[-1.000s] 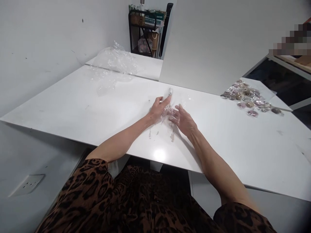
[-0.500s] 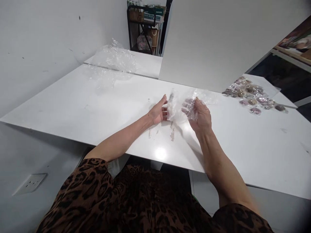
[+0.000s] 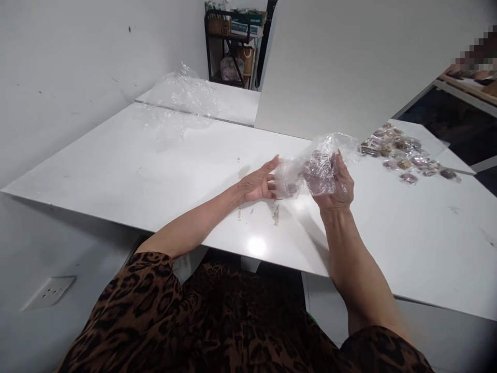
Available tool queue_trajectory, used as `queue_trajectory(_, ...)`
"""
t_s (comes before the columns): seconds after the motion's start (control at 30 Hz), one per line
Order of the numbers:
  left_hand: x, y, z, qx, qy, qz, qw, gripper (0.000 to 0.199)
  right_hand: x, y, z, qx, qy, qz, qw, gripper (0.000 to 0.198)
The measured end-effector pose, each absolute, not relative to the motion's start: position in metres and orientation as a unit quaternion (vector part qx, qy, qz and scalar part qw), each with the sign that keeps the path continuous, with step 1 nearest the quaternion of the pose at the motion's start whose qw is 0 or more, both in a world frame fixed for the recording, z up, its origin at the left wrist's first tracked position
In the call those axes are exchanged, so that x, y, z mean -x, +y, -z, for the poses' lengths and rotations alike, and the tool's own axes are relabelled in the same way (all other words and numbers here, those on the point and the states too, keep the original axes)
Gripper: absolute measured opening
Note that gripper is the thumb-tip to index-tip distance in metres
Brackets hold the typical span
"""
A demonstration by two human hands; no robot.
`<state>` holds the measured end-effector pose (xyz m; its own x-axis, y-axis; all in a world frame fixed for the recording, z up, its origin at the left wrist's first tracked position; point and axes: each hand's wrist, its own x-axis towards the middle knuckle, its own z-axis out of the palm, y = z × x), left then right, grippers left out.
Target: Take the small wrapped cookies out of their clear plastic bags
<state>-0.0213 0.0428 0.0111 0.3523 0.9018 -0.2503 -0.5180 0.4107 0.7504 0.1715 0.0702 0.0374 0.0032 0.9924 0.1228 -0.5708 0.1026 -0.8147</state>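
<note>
- Crumpled clear film (image 3: 316,168) is held over a white surface (image 3: 97,160).
- The right hand (image 3: 338,182) clasps it; the left hand (image 3: 260,185), thumb and fingers apart, touches its other end.
- Plastic-wrapped pieces (image 3: 406,150) lie farther right.

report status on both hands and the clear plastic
Right hand holding clear plastic. Left hand at its left end. Wrapped pieces farther right, out of the way.

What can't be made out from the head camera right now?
Head view: whether left grip pinches the plastic film, hidden by cloudy folds.
Head view: whether right grip is inside or behind it, obscured by glare.
Head view: contents of the wrapped pieces at right, too small.
Head view: whatever the pixelated patch covers, top right.
</note>
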Motion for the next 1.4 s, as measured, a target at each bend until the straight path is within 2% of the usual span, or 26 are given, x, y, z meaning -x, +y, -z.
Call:
queue_trajectory(0.1,0.018,0.043,-0.010,-0.257,0.326,-0.457,0.787,0.060,-0.177,0.071,-0.036,0.283,-0.347,-0.608,0.655,0.007)
queue_trajectory(0.27,0.008,0.038,-0.010,-0.204,0.356,-0.440,0.799,0.012,-0.177,0.070,-0.033,0.285,-0.326,-0.617,0.657,0.006)
queue_trajectory(0.33,0.005,0.036,-0.011,-0.207,0.353,-0.442,0.798,0.005,-0.176,0.072,-0.033,0.289,-0.325,-0.611,0.662,0.004)
queue_trajectory(0.4,0.005,0.037,-0.011,-0.224,0.364,-0.495,0.757,0.009,-0.178,0.077,-0.033,0.297,-0.320,-0.606,0.665,0.004)
queue_trajectory(0.53,0.014,0.048,-0.007,-0.251,0.418,-0.674,0.555,0.036,-0.189,0.098,-0.019,0.381,-0.297,-0.562,0.671,0.008)
queue_trajectory(0.6,0.020,0.053,-0.005,-0.257,0.438,-0.718,0.476,0.043,-0.191,0.104,-0.006,0.427,-0.321,-0.515,0.670,0.016)
queue_trajectory(0.7,0.022,0.054,-0.005,-0.279,0.451,-0.734,0.425,0.044,-0.178,0.095,0.007,0.452,-0.374,-0.456,0.669,0.032)
queue_trajectory(0.8,0.017,0.049,-0.006,-0.318,0.440,-0.738,0.400,0.040,-0.152,0.069,0.005,0.457,-0.407,-0.469,0.637,0.047)
queue_trajectory(0.93,0.011,0.044,-0.006,-0.342,0.410,-0.751,0.389,0.041,-0.132,0.045,-0.006,0.450,-0.469,-0.573,0.499,0.048)
queue_trajectory(1.03,0.013,0.046,-0.006,-0.324,0.378,-0.766,0.408,0.043,-0.135,0.046,-0.009,0.452,-0.477,-0.616,0.434,0.034)
queue_trajectory(1.13,0.020,0.053,-0.009,-0.242,0.376,-0.765,0.463,0.045,-0.143,0.058,-0.008,0.449,-0.427,-0.619,0.483,0.015)
queue_trajectory(1.27,0.031,0.062,-0.014,-0.115,0.373,-0.740,0.547,0.047,-0.158,0.076,-0.007,0.443,-0.325,-0.606,0.576,0.014)
queue_trajectory(1.4,0.035,0.066,-0.017,-0.084,0.366,-0.701,0.606,0.053,-0.169,0.088,-0.009,0.411,-0.276,-0.610,0.619,0.013)
